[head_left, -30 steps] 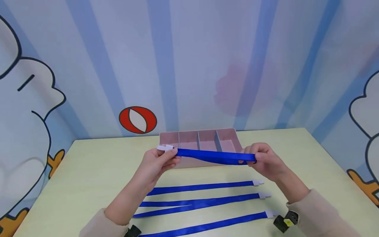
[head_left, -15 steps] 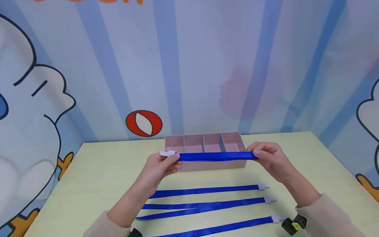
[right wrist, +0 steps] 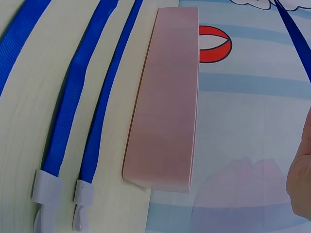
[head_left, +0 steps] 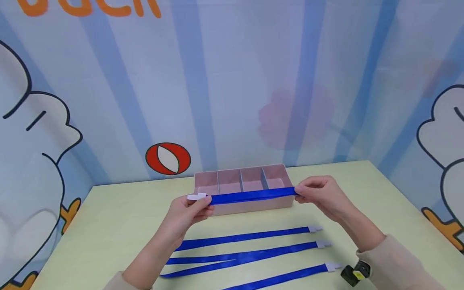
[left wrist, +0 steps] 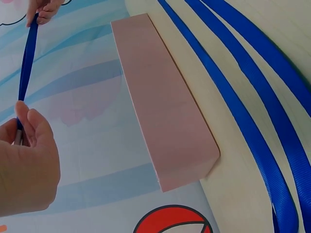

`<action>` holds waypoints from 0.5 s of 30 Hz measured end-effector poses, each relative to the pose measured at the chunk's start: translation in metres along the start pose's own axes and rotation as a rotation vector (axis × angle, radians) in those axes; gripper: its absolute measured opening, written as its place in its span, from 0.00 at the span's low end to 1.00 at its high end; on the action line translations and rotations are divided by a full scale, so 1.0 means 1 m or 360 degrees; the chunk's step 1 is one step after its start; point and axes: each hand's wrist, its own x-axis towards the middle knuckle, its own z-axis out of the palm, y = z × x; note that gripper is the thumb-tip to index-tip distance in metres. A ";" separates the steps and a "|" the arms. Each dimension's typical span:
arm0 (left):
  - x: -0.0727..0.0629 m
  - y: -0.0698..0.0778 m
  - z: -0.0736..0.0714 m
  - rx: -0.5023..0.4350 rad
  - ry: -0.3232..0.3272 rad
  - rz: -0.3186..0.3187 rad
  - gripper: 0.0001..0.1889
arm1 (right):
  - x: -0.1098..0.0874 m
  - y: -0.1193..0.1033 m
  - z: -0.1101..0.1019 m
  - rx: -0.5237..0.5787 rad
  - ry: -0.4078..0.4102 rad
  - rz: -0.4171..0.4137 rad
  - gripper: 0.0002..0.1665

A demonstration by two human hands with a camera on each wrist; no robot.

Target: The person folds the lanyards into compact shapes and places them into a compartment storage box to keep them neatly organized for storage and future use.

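fingers (head_left: 204,212) of a person's left hand (head_left: 185,212) pinched one end of a blue lanyard (head_left: 252,196), the thumb laid along its top and the other fingertips tucked beneath, as a white clip (head_left: 196,196) jutted past the thumb to the left. across the span, the right hand (head_left: 324,198) gripped the opposite end between thumb and fingertips, its knuckles arched, with only the strap's thickness between the tips. both forearms slanted inward from the lower corners, the right hand slightly higher in the head view, beige sleeves (head_left: 395,262) ending below the bare wrists. a black device (head_left: 357,273) with a yellow mark sat at the right cuff.

stretched nearly level, the lanyard was raised above the pale yellow surface (head_left: 119,225); in the head view it crossed in front of a pink tray (head_left: 250,206) with four compartments. the left wrist view showed it well apart from the tray, its two layers slightly parted. the right wrist view caught just part of the right hand, the fingertips out of frame.

below the hands, three more blue lanyards (head_left: 253,256) lay side by side, their clips pointing right. behind stood a striped blue backdrop (head_left: 235,80) printed with cartoon figures and a red-and-white ball (head_left: 168,158).
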 end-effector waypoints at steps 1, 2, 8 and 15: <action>0.000 0.000 -0.001 0.0001 0.0006 0.0007 0.14 | 0.001 -0.001 0.000 0.0005 0.0005 0.0016 0.15; 0.001 0.000 -0.001 0.0000 0.0009 0.0017 0.14 | 0.002 -0.001 0.000 0.0009 0.0013 0.0030 0.15; 0.005 0.000 0.006 -0.0037 -0.0094 0.0057 0.13 | -0.005 -0.006 -0.009 0.0084 0.0091 0.0132 0.15; 0.008 0.000 0.013 -0.0035 -0.0152 0.0098 0.11 | -0.012 -0.011 -0.021 -0.0004 0.0060 0.0289 0.13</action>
